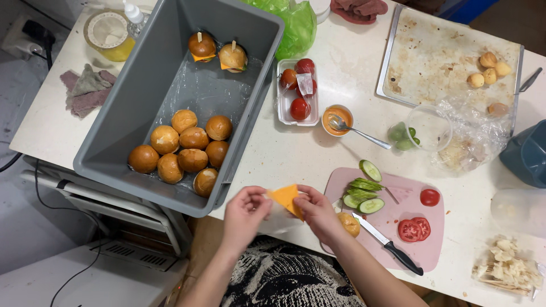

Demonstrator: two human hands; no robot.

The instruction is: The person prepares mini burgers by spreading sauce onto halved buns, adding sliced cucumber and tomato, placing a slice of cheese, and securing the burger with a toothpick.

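Your left hand (pixel 244 211) and right hand (pixel 317 213) meet low in the middle of the frame, both pinched on one orange cheese slice (pixel 286 198): the left fingertips grip its left edge together with what looks like a clear wrapper, though you cannot tell that for sure, and the right fingers close on its right corner. The slice sits between the two hands, tilted, its longer side running from upper left down to lower right, so neither hand is nearer; each has a hold on an end. Just right of your right hand lies a pink cutting board (pixel 398 224) with a bun half (pixel 349 224) touching your wrist side, cucumber slices (pixel 363 193) above it, tomato slices (pixel 414 228) further right and a black-handled knife (pixel 387 243) lying slantwise across the board's lower part. Up and left of your hands stands a grey tub (pixel 136 91) holding plain buns (pixel 185 146) at its near end and two skewered small burgers (pixel 218 52) at its far end. Above the board are a tray of tomatoes (pixel 298 91) and a small cup of orange sauce with a spoon (pixel 338 120). A baking sheet (pixel 432 57) fills the upper right.
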